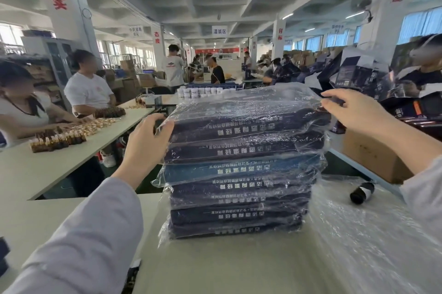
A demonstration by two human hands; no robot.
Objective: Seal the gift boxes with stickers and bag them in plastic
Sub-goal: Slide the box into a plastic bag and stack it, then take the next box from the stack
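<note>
A tall stack of several dark blue gift boxes [239, 174], each wrapped in clear plastic, stands on the white table [215, 267] in front of me. The top bagged box [244, 112] lies flat on the pile. My left hand [148, 143] grips its left edge, fingers curled over the plastic. My right hand [351, 112] pinches the plastic at its right far corner. Both arms wear pale long sleeves.
Loose clear plastic bags [373, 229] cover the table at right, with a dark bottle [361, 192] lying on them. A cardboard carton [375, 155] and piled dark boxes [358, 76] are at right. People sit at a table with small bottles [59, 138] at left.
</note>
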